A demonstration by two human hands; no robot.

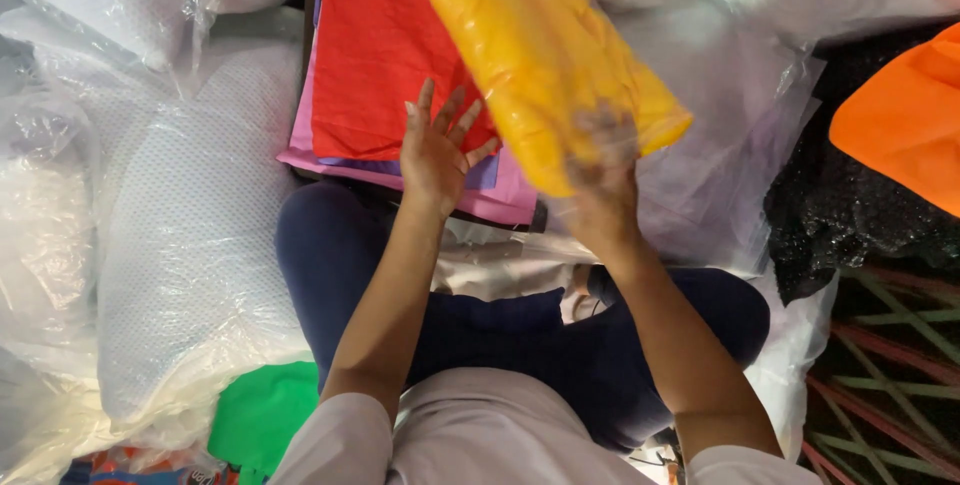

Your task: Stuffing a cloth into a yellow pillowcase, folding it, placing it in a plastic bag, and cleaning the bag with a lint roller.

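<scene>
Centre frame, amid plastic-wrapped white bundles, the right hand grips a bagged yellow cloth; the left hand hovers spread above red fabric.

Clear plastic bags stuffed with white, dotted fabric crowd the whole left side of the frame, glossy where the light catches their wrinkles. More clear plastic wrap spreads across the upper right. At the right edge an orange cloth lies over a heap of black, glittering fabric. In the lower right corner a woven mat with red and green stripes covers the floor. A piece of green cloth shows at the lower left. The light is even and bright.
</scene>
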